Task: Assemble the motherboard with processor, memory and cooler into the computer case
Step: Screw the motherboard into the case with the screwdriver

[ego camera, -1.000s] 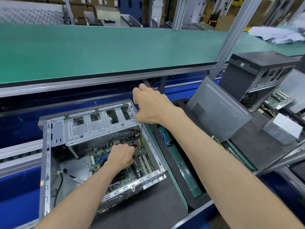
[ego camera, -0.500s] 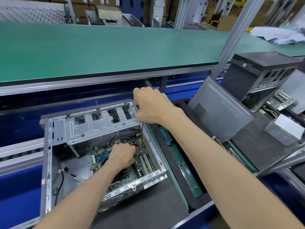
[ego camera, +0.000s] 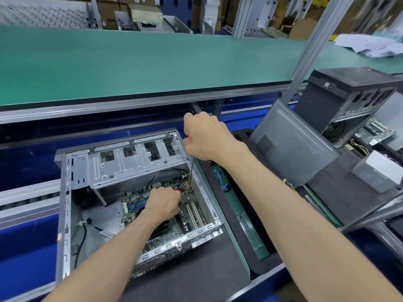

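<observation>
While I'm pressing my left hand (ego camera: 162,204) down, fingers curled on the motherboard (ego camera: 174,216) seated inside the computer case (ego camera: 65,192), my right hand (ego camera: 207,136) is gripping the screwdriver (ego camera: 191,168) tight; I'm keeping its shaft vertical, tip seated, board steady.

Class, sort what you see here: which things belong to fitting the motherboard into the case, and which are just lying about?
In the job:
case
motherboard
screwdriver
right hand, gripping the screwdriver
left hand, resting on the motherboard

Lying about:
side panel
second case
spare board
papers
</observation>
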